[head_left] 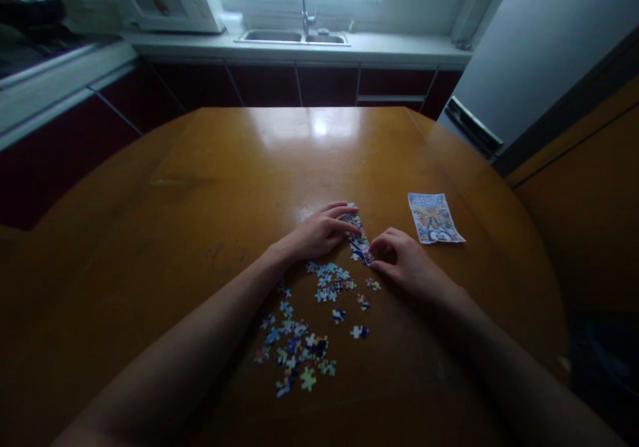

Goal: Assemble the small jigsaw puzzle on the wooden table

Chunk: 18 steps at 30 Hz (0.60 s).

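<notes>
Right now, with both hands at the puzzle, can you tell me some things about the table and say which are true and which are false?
1. The left hand lies across the joined puzzle strip. True.
2. The right hand is at the near end of the strip. True.
3. The left hand is on top of a picture sheet. False: it is on the strip; the picture sheet lies off to the right, touched by neither hand.
4. Every puzzle piece is joined up. False: many loose pieces lie nearer the person than the strip.
5. The picture sheet lies on the wooden table. True.
6. The wooden table is bright green. False: it is brown.
</notes>
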Each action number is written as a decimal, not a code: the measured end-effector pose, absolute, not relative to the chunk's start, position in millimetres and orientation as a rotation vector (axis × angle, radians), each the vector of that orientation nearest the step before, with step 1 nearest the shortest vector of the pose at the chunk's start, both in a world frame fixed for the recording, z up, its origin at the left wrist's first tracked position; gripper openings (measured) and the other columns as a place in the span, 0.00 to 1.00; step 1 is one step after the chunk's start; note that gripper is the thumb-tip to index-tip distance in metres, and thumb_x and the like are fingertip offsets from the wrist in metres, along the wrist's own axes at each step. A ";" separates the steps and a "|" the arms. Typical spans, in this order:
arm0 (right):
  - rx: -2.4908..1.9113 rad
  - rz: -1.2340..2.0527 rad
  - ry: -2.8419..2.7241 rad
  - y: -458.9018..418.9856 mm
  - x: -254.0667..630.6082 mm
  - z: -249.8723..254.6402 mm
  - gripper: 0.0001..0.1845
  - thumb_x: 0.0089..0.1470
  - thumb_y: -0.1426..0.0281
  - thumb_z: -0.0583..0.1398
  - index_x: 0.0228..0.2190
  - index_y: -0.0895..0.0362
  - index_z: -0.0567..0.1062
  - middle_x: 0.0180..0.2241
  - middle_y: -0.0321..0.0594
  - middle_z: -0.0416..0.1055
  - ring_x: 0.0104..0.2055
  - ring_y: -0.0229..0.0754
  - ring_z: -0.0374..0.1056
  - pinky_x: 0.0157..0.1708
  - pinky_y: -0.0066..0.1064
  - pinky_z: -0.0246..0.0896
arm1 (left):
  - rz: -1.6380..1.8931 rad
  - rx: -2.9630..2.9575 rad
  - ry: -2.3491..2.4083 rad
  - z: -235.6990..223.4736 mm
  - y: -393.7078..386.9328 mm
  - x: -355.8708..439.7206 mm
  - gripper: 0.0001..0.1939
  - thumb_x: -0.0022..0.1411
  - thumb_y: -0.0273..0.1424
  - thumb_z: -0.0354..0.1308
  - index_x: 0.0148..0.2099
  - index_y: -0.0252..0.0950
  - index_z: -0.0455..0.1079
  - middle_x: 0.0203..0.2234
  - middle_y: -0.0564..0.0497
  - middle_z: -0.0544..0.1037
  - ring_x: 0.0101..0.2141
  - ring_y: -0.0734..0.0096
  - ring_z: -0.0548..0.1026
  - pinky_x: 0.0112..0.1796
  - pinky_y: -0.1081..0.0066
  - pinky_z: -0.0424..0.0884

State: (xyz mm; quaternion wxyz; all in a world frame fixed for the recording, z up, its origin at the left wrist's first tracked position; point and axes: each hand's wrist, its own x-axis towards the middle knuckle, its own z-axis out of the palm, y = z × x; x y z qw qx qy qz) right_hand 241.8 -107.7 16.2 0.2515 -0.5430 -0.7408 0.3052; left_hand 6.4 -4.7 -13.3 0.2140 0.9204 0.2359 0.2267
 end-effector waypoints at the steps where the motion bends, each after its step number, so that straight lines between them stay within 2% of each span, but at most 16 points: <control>1: -1.474 0.833 -2.015 -108.5 242.1 17.8 0.09 0.51 0.75 0.67 0.36 0.55 0.77 0.38 0.39 0.71 0.41 0.42 0.68 0.42 0.35 0.64 | 0.628 2.555 0.652 -12.6 -4.8 6.6 0.23 0.63 0.19 0.55 0.52 0.50 0.77 0.62 0.51 0.68 0.64 0.60 0.61 0.62 0.50 0.63; 4: -1.457 0.801 -2.046 -112.3 243.1 24.0 0.06 0.57 0.75 0.63 0.38 0.54 0.78 0.39 0.41 0.71 0.41 0.42 0.69 0.43 0.35 0.65 | 0.633 2.556 0.647 -10.9 -5.3 7.5 0.22 0.64 0.20 0.55 0.51 0.50 0.78 0.62 0.52 0.68 0.64 0.59 0.60 0.62 0.49 0.62; 8: -1.481 0.682 -2.195 -119.1 242.2 30.2 0.13 0.61 0.75 0.56 0.39 0.53 0.81 0.40 0.42 0.73 0.39 0.42 0.70 0.42 0.35 0.65 | 0.647 2.560 0.652 -9.6 -6.0 8.0 0.21 0.64 0.21 0.56 0.51 0.50 0.78 0.61 0.52 0.68 0.64 0.59 0.60 0.62 0.50 0.62; 13: -1.499 0.662 -2.299 -122.8 238.4 30.6 0.15 0.63 0.74 0.55 0.39 0.51 0.82 0.39 0.42 0.75 0.38 0.42 0.71 0.39 0.35 0.65 | 0.646 2.558 0.672 -10.2 -6.5 7.0 0.21 0.64 0.20 0.56 0.51 0.49 0.78 0.62 0.51 0.67 0.64 0.58 0.59 0.62 0.48 0.61; 18: -1.494 0.678 -2.259 -120.4 238.2 25.5 0.12 0.60 0.74 0.58 0.36 0.52 0.82 0.38 0.41 0.75 0.37 0.41 0.71 0.38 0.34 0.66 | 0.668 2.529 0.723 -11.9 -6.8 6.9 0.20 0.63 0.21 0.56 0.52 0.47 0.77 0.61 0.48 0.68 0.64 0.56 0.58 0.61 0.47 0.62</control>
